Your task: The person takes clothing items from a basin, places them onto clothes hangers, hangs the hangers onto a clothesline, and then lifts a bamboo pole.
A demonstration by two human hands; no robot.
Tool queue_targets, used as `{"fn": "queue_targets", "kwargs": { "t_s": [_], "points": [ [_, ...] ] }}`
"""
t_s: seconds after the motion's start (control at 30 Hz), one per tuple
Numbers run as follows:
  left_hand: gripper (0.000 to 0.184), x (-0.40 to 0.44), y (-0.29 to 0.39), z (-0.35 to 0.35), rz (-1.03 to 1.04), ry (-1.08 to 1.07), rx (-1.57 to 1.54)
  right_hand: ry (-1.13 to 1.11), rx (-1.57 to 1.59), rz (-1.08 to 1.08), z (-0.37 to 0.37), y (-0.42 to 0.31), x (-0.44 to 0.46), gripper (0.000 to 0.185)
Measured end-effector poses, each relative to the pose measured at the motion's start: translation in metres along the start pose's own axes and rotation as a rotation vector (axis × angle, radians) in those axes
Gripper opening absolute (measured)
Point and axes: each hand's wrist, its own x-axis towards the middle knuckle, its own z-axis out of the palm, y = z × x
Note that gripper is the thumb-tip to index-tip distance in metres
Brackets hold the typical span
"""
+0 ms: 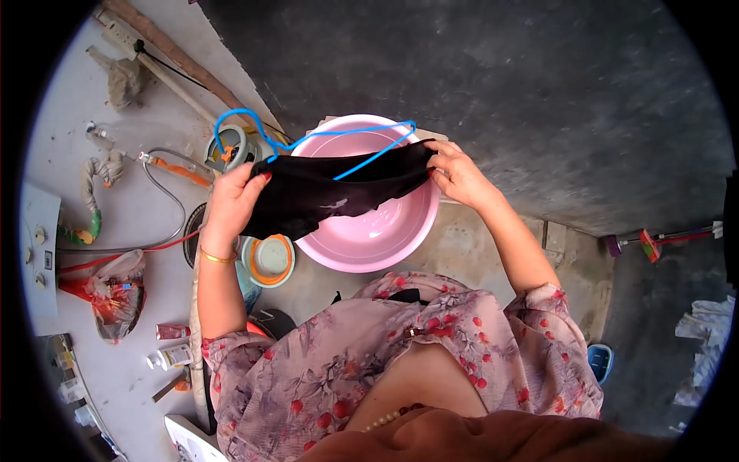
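Note:
A black garment [331, 202] with a small light logo is stretched between my two hands. My left hand [235, 202] is closed on one end of its edge, with the thumb on top. At the other end, my right hand [459, 173] pinches the fabric between thumb and fingers. A blue clothes hanger [308, 135] is partly inside the garment, its hook pointing left near my left hand and one corner sticking up near my right. Below the garment is a pink basin [377, 250], partly hidden by the cloth.
Left of the basin stand a small pale bowl with an orange ring [268, 262] and a grey-green container [231, 142]. A hose [183, 204], a plastic bag [121, 304] and bottles [171, 356] are along the left wall. A dark wall [493, 85] rises beyond the basin.

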Motion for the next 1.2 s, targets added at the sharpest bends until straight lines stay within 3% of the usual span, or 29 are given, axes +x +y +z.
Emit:
{"fn": "queue_targets", "kwargs": {
  "t_s": [0.23,0.33,0.57,0.73,0.87,0.9,0.93,1.0,1.1,1.2],
  "points": [
    [0.012,-0.007,-0.002,0.015,-0.024,-0.149,0.146,0.027,-0.055,0.012,-0.001,-0.008,0.008,0.017],
    [0.013,-0.006,-0.015,0.03,0.044,-0.093,0.245,0.018,-0.046,-0.058,0.002,-0.02,0.012,0.016],
    [0.016,-0.009,-0.03,0.061,-0.049,0.045,0.517,0.095,-0.138,-0.125,0.033,-0.051,0.004,0.013],
    [0.016,-0.017,-0.042,0.073,-0.134,0.14,0.402,0.032,-0.073,-0.184,0.065,-0.058,-0.004,0.008],
    [0.014,-0.031,-0.063,0.083,-0.026,0.229,0.343,-0.103,0.127,-0.155,0.076,-0.049,-0.005,0.032],
    [0.012,-0.034,-0.067,0.086,-0.023,0.228,0.369,-0.077,0.085,-0.183,0.082,-0.03,-0.003,0.046],
    [0.012,-0.037,-0.071,0.089,0.0,0.242,0.349,0.017,0.093,-0.15,0.087,-0.012,0.001,0.044],
    [0.012,-0.041,-0.082,0.096,0.046,0.27,0.31,0.13,0.556,0.368,0.097,0.007,0.011,0.05],
    [0.013,-0.042,-0.087,0.101,0.058,0.277,0.291,0.166,-0.032,0.266,0.085,0.014,0.034,0.054],
    [0.013,-0.044,-0.088,0.101,0.061,0.275,0.279,0.134,-0.35,-0.063,0.081,0.022,0.051,0.056]
  ]
}}
